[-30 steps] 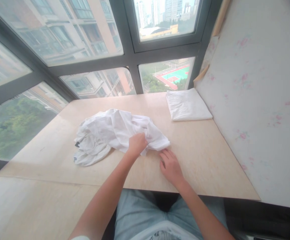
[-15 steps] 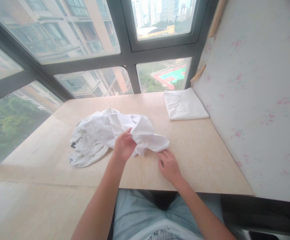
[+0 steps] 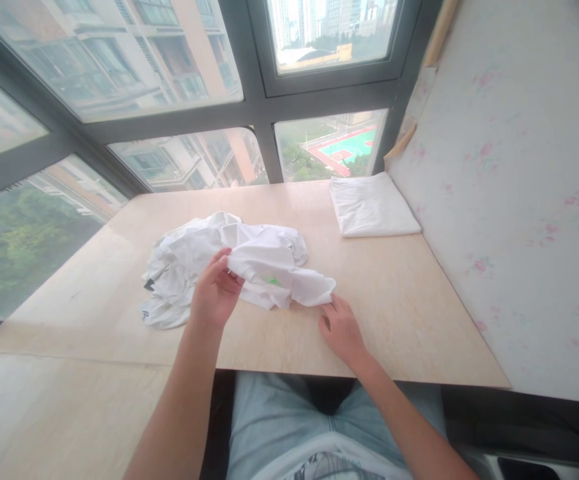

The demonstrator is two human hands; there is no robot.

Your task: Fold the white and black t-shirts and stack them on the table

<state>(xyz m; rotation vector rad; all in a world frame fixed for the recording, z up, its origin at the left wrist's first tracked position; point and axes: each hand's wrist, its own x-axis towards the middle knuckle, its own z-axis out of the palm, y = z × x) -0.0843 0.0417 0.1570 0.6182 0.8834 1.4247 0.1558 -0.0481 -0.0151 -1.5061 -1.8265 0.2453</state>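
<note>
Left hand (image 3: 216,288): grip pinching the edge of a rumpled white fabric garment (image 3: 264,257)
Right hand (image 3: 342,330): touching its right end; grip closure cannot be told
Garment: draped across the pale beige table (image 3: 409,313)

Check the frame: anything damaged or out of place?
Yes: the tan trim along the window-side edge of the wall looks broken. It stops partway down, leaving a ragged patch, with a separate tan piece jutting out below. The white cloth is just rumpled.
</note>
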